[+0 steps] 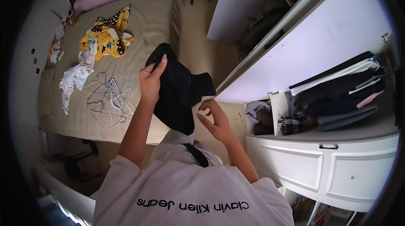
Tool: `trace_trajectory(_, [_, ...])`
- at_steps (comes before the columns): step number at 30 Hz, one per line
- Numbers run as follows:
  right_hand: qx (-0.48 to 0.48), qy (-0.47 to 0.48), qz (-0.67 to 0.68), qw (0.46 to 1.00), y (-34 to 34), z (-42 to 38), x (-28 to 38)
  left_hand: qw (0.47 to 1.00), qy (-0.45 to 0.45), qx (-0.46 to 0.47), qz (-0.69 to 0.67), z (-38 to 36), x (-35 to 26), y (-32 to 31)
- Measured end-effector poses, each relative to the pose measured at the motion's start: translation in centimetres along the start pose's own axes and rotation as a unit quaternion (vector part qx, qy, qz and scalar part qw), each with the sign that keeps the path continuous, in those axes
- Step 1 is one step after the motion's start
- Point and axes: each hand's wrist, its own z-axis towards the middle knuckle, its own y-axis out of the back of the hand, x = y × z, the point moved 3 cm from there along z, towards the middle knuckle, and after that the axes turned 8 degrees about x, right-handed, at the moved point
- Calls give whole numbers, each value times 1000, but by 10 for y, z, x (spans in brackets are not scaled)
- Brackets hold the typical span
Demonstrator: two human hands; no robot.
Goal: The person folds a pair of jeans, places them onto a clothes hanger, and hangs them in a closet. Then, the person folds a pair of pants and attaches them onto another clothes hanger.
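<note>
A soft, matte black garment (175,86) hangs in loose folds above the floor beside the bed (143,27). The left hand (152,76) grips its upper edge, thumb pressed on top, forearm reaching straight forward. The right hand (214,118) is half open with fingers curled, near the garment's lower edge, elbow bent. On the ribbed beige bedcover lie thin, tangled hangers (112,97), crumpled white cloth (76,78) and yellow patterned clothes (107,42).

White short-sleeved shirt (194,192) with black "clavin klien Jeans" lettering (193,205).
</note>
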Motion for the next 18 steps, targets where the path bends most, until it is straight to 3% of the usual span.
trace_trajectory(3, [-31,-29,-27,999,-13,51,1,999,7,25,34,14,-2,-20])
trace_trajectory(5, [-32,-29,-41,998,-22,80,-10,987,-30,58,145,32,12,-19])
trace_trajectory(7, [-26,-2,-68,997,-31,113,-40,993,-37,33,108,59,21,-13])
trace_trajectory(9, [-57,-96,211,971,-22,142,-72,997,-23,2,67,95,21,7])
trace_trajectory(11, [-75,-151,523,835,-9,176,-81,993,-30,20,113,129,16,26])
trace_trajectory(17, [-35,-164,603,780,-12,296,-75,951,-50,-2,306,219,15,81])
trace_trajectory(18, [-24,-153,599,786,-14,315,-74,927,-133,-38,349,228,2,83])
